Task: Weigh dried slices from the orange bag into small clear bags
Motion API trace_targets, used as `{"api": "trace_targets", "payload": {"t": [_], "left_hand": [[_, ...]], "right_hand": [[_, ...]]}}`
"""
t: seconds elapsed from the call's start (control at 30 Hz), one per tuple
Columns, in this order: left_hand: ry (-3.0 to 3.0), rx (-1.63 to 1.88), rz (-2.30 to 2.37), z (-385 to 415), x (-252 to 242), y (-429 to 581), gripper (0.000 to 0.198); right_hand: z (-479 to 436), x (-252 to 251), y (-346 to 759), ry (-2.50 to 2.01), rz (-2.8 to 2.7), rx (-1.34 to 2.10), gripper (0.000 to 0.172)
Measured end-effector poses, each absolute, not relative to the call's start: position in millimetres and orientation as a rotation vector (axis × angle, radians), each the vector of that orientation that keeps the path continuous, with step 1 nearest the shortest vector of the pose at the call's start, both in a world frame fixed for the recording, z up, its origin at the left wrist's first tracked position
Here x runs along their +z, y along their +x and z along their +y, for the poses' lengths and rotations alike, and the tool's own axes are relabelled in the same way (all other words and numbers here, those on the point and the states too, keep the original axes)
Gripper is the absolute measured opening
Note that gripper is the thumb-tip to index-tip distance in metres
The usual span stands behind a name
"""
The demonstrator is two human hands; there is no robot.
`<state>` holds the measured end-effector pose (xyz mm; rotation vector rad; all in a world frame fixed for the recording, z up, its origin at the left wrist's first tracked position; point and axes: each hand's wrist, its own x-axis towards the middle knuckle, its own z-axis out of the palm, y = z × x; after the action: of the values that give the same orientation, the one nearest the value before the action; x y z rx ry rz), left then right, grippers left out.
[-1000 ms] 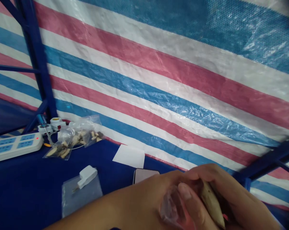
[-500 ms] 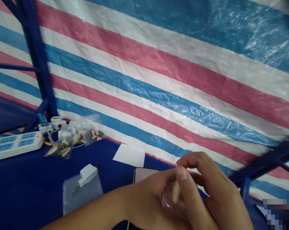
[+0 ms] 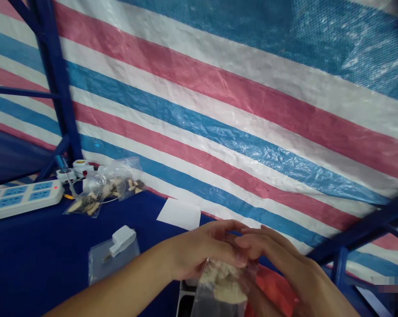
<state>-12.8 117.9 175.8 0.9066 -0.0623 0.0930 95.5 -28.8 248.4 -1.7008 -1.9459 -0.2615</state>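
A clear plastic bag with pale, chip-like pieces in it hangs below my hands at the bottom middle. My left hand is closed on the bag's upper part, thumb across the front. From the right, my right hand meets it, fingers curled and pinching the top edge of the same bag; its lower fingers are blurred. Behind the bag and partly covered by my right hand is a red thing whose kind I cannot make out. A dark object with a pale edge lies under the bag, mostly hidden.
On the blue table, a white power strip lies at left beside bags of similar pieces. A white handheld device rests on a flat clear bag. White paper lies near the striped tarp.
My hands have turned and shifted; the bag, mostly hidden in my grasp before, now hangs down with its pieces visible. The red thing has come into view.
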Motion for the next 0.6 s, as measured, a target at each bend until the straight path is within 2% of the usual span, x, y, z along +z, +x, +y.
{"api": "trace_targets", "payload": {"t": [0.1, 0.23, 0.33, 0.5, 0.6], "left_hand": [[0.874, 0.089, -0.055, 117.0, 172.5, -10.8, 0.05], [0.894, 0.164, -0.114, 122.4, 171.6, -12.6, 0.057], [1.05, 0.296, -0.119, 132.5, 174.3, -15.7, 0.051], [1.229, 0.291, -0.116, 141.7, 179.7, -21.6, 0.041], [1.268, 0.219, -0.13, 141.7, 179.8, -24.2, 0.054]], "right_hand": [[-24.0, 248.4, 91.6, -1.69, -1.916, -0.25, 0.019], [-24.8, 246.6, 93.5, -1.693, -1.832, -0.311, 0.015], [-30.0, 244.2, 98.6, -1.72, -1.813, -0.328, 0.013], [-36.4, 242.8, 99.5, -1.794, -1.715, -0.332, 0.01], [-37.5, 242.2, 97.6, -1.759, -1.66, -0.389, 0.009]]}}
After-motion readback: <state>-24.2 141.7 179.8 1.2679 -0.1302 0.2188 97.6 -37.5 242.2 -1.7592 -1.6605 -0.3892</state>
